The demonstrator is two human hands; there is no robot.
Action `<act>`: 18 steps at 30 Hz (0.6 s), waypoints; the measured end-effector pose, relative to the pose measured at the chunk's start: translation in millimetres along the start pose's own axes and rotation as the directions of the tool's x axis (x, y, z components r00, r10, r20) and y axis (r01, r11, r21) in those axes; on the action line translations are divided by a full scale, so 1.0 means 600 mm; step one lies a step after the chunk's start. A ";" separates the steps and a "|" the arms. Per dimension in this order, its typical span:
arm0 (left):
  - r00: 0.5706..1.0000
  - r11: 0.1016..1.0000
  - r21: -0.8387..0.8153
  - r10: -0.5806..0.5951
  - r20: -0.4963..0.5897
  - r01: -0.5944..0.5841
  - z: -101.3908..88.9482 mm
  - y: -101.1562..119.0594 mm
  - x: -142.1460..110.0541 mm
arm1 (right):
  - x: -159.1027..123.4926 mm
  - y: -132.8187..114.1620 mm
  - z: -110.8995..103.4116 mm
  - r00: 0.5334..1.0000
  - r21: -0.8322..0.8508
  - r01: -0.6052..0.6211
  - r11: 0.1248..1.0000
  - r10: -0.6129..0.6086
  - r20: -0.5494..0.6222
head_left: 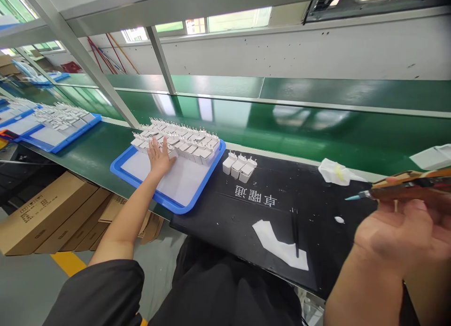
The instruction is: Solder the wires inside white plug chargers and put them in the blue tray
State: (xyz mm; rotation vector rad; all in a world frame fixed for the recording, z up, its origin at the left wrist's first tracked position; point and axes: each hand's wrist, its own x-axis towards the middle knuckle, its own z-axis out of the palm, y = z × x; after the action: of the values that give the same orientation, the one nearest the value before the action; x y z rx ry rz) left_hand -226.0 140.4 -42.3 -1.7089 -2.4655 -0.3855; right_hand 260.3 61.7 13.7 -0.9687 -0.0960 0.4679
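My left hand (160,159) reaches over a blue tray (188,208) with its fingers spread, touching the near edge of the white plug chargers (197,150) packed there. Their pins point upward. Whether the fingertips grip one cannot be made out. At the right edge, my right hand (394,227) is closed around an orange and dark tool (405,187) with a teal pointed tip (353,197) aimed left. Part of that tool runs out of view. Between the hands, three more white chargers (239,166) stand in a row on a black mat (225,227).
Black tweezers (295,232) rest partly on a white paper strip (278,246). Crumpled white tissue (333,172) lies at the mat's back. Another tray of chargers (63,114) is at left. Cardboard boxes (45,213) stand below the bench. A green conveyor (289,128) runs behind, under metal frame posts.
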 end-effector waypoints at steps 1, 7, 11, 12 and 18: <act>1.000 1.000 -0.017 -0.021 0.001 0.021 0.000 0.002 0.001 | -0.002 0.000 -0.003 0.984 -0.023 0.113 0.993 -0.108 0.141; 0.999 0.995 -0.093 -0.035 -0.035 0.031 -0.008 -0.001 -0.010 | 0.035 0.020 -0.011 0.864 0.136 0.338 0.931 -0.364 0.347; 0.958 0.975 -0.173 0.091 -0.272 -0.142 -0.021 0.020 -0.019 | 0.062 0.028 -0.017 0.843 0.105 0.376 0.921 -0.387 0.374; 0.925 0.955 -0.176 0.169 -0.339 -0.239 -0.029 0.038 -0.024 | 0.064 0.029 -0.018 0.840 0.087 0.389 0.917 -0.392 0.377; 0.669 0.622 -0.291 0.544 -0.507 -0.727 -0.100 0.265 -0.120 | 0.057 0.026 -0.026 0.772 0.033 0.446 0.894 -0.403 0.491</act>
State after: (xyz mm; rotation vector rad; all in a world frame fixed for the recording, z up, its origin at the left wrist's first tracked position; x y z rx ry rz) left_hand -54.7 111.8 20.7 -2.2886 -1.3820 -1.1561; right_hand 290.0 71.9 -12.2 -0.8589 -0.7895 0.2752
